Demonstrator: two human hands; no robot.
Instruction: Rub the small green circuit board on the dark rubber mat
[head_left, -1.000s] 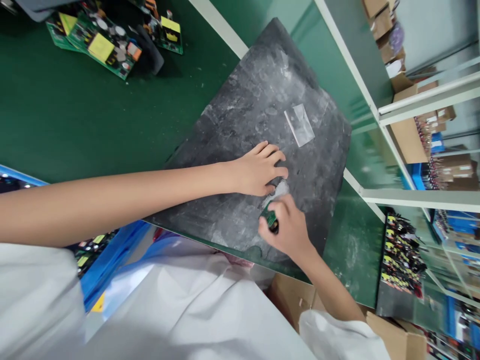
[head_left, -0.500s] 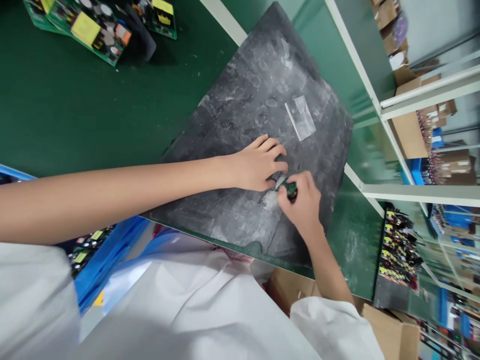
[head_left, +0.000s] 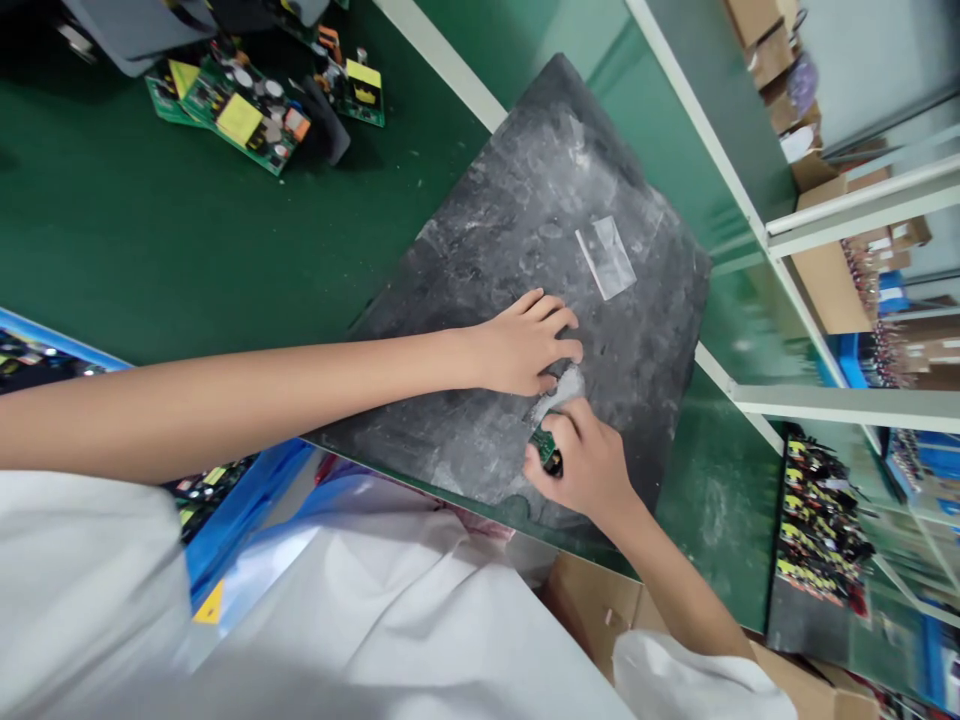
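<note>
My right hand [head_left: 589, 458] grips a small green circuit board [head_left: 546, 452] between thumb and fingers, low over the dark mat [head_left: 465, 250]. Part of the board is hidden by the fingers. My left hand [head_left: 529, 345] lies on the mat with its fingers spread and holds nothing I can see. Between the two hands is a whitish patch [head_left: 561, 388], close by the left thumb; whether it is powder or a thin sheet I cannot tell. A clear plastic piece [head_left: 609, 260] lies on the mat beyond both hands.
Several circuit boards [head_left: 244, 120] with yellow parts lie on the green table [head_left: 187, 240] at upper left. A blue bin [head_left: 247, 500] of boards stands below my left arm. More boards [head_left: 817, 520] sit at right; cardboard boxes [head_left: 589, 600] are below the table edge.
My right hand has drawn the board toward my body, away from the left hand, uncovering more of the whitish patch. The left hand stays nearly in place; the whole view has shifted slightly.
</note>
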